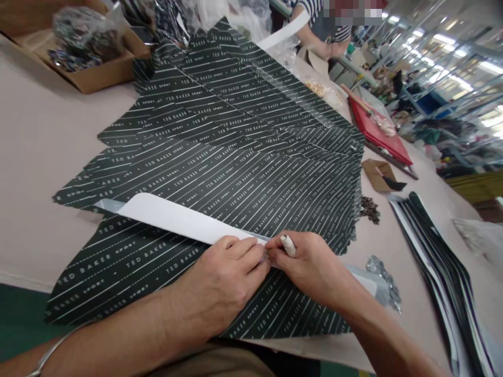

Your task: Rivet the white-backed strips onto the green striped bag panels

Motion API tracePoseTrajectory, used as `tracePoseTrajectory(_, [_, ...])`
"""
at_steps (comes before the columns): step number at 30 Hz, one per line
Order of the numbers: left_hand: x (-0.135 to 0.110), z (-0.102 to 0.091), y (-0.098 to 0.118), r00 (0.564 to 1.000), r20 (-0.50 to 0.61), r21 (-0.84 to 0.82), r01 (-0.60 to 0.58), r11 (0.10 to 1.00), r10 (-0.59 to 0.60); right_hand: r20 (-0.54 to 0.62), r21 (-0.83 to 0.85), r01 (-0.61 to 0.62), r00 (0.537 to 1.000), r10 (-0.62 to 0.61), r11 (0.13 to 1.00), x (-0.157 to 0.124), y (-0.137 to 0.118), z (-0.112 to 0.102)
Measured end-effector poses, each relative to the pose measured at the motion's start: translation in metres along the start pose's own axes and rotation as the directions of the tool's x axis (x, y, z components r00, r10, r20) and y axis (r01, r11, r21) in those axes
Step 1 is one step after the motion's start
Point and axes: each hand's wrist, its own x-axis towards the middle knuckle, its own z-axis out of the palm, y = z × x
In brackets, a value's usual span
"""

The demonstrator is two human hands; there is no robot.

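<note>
A long white strip point(176, 218) with one rounded end lies across dark fabric point(220, 173) printed with slanted white lines and lettering. Translucent backing point(110, 205) shows past the strip's rounded end. My left hand point(236, 272) has its fingers closed on the near edge of the strip. Right beside it, my right hand point(308, 256) pinches the strip, fingertips almost touching the left ones. A short white cylindrical piece point(288, 245) stands out at the right fingers; whether it is a finger wrap or a held tool, I cannot tell. The strip's right part is hidden under my right hand.
Dark and white strips point(444, 272) are stacked at the right. Small metal parts point(369, 209) and a red case point(379, 128) sit beyond the fabric. An open cardboard box point(94, 76) stands at the back left. A person's arm point(314, 42) is across the table.
</note>
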Motion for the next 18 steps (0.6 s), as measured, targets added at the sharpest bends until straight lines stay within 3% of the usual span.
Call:
tracePoseTrajectory(5, [-0.003,0.0,0.001,1.0,-0.021,0.049,-0.022,0.999,0.023,0.025,-0.069,-0.033,0.999,0.034,0.997,0.004,-0.002,0.001])
tracePoseTrajectory(9, [-0.004,0.001,0.001,0.999,-0.026,0.069,-0.023,0.997,0.025,0.01,-0.092,0.007,1.0,-0.006,0.996,0.005,0.003,0.001])
tracePoseTrajectory(11, [-0.004,0.001,0.001,0.999,-0.012,0.078,-0.029,0.997,0.03,-0.011,-0.036,0.026,1.0,-0.026,0.999,0.0,0.006,-0.003])
tracePoseTrajectory(13, [-0.003,0.001,0.001,0.999,-0.006,0.081,-0.031,0.996,0.031,-0.068,0.169,0.014,0.998,-0.003,0.985,-0.01,0.009,-0.009])
tracePoseTrajectory(15, [-0.003,0.001,0.001,1.0,0.005,0.066,-0.025,0.998,0.024,-0.233,0.513,0.074,0.971,0.056,0.855,-0.022,0.009,-0.016])
tracePoseTrajectory(17, [-0.002,0.0,0.001,1.0,0.024,0.04,-0.014,0.999,0.013,-0.434,0.775,0.275,0.886,0.163,0.569,-0.032,0.007,-0.019])
tracePoseTrajectory(18, [-0.002,-0.001,0.0,0.999,0.034,0.028,-0.009,1.0,0.008,-0.514,0.819,0.395,0.828,0.226,0.415,-0.034,0.007,-0.018])
